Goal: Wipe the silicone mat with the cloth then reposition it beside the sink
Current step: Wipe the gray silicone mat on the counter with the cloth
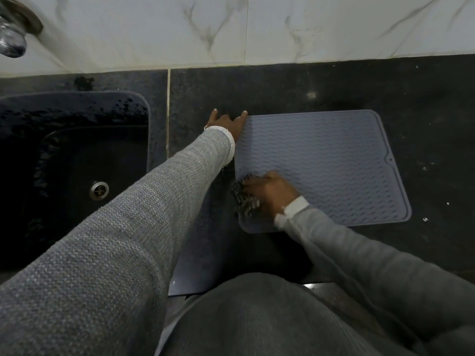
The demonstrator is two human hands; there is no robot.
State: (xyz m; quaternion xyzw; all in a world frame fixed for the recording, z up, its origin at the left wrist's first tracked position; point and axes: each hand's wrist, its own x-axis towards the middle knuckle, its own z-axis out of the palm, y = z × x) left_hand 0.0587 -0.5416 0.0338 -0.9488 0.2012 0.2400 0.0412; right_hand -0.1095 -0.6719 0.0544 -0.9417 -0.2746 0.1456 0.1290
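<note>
A grey-blue silicone mat (pixel 329 163) with a wavy ridged surface lies flat on the black countertop (pixel 424 104), to the right of the sink. My left hand (pixel 227 123) rests with straight, spread fingers at the mat's far left corner, partly on the counter. Over the mat's near left corner, my right hand (pixel 272 190) holds a dark speckled cloth (pixel 244 195) against the surface. This hand and the cloth look blurred.
A black sink (pixel 77 150) with a metal drain (pixel 99 190) sits at the left, its rim wet. A metal tap (pixel 11 34) juts from the marble-tiled wall (pixel 257 29) at the top left. The counter's front edge runs by my body.
</note>
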